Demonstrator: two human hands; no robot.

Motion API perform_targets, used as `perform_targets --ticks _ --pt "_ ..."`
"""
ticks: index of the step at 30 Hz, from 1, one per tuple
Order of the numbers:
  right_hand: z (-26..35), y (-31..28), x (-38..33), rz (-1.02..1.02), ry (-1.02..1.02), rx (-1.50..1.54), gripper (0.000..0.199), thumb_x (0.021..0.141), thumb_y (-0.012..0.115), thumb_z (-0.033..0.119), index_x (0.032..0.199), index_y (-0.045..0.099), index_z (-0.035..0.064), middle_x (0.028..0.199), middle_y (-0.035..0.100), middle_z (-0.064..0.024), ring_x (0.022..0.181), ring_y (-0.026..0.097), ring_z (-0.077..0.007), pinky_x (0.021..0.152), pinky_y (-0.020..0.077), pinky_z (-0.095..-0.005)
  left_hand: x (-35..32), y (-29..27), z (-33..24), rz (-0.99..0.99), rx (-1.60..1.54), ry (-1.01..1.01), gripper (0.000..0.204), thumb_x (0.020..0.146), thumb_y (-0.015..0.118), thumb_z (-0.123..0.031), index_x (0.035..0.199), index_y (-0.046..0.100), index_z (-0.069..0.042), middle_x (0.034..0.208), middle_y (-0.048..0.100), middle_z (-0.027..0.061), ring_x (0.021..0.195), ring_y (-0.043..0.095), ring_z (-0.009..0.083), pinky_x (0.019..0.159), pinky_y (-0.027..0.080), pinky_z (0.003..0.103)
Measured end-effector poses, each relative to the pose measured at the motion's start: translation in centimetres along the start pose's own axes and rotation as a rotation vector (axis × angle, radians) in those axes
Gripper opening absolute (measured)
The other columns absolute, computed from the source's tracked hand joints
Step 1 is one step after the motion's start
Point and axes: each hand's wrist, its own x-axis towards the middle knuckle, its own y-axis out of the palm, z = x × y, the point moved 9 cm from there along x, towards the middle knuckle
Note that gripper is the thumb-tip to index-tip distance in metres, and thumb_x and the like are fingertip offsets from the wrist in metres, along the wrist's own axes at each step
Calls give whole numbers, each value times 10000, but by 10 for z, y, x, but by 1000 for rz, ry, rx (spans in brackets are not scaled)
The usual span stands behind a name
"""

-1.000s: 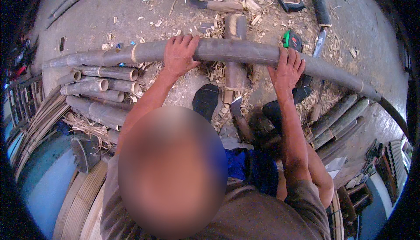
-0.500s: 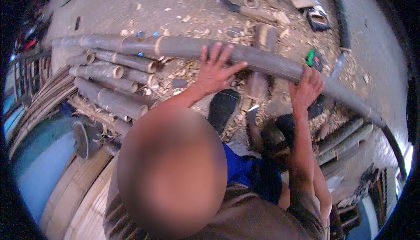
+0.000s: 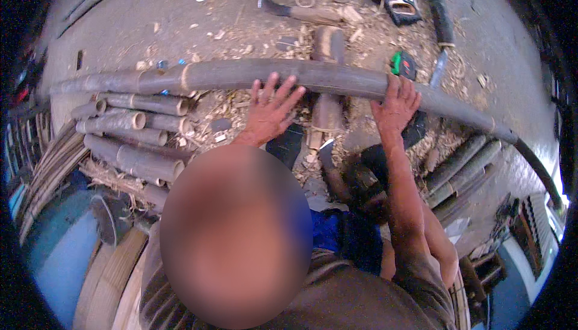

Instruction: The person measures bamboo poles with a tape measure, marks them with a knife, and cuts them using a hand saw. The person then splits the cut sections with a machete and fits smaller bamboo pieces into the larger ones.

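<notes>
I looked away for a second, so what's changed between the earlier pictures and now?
The left grip has let go its hold on the bamboo pole and drawn back, lower in the view, fingers spread at the pole's near edge; contact is unclear. The right grip stays on the pole, which still crosses over the short log.

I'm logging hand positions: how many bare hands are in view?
2: left hand, fingers spread at the near edge of the bamboo pole; right hand on it, farther right.
</notes>
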Motion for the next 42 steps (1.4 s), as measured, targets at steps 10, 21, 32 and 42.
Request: perform_targets --ticks 10,21,32,42 --pt "0 -8 4 14 -46 51 911 556 903 310 1372 519 180 1347 500 -102 1329 419 -334 1137 268 -568 58 -20 60 242 167 -137 1002 619 893 -351 1495 429 -206 1389 525 102 1292 492 341 1105 359 538" --pt "-14 -18 28 210 -189 105 776 665 855 471 1300 567 132 1272 563 -156 1265 478 -376 1074 345 -552 86 -20 62 332 113 -58 958 553 923 -443 1372 539 -127 1116 663 155 987 664 367 815 540 488" --pt "-86 70 99 397 384 227 702 768 780 489 1245 592 9 1230 569 -299 1085 630 -467 922 542 -530 79 -26 59 194 52 -6 922 547 923 -420 1336 559 -113 1142 651 143 1030 637 351 878 520 473" --pt "-98 43 85 -58 844 1582 527 829 665 455 1186 606 71 1163 637 -132 949 660 -292 799 557 -454 76 -25 59 164 39 -17 976 475 946 -393 1322 554 -110 1122 650 136 1024 631 359 867 506 492"
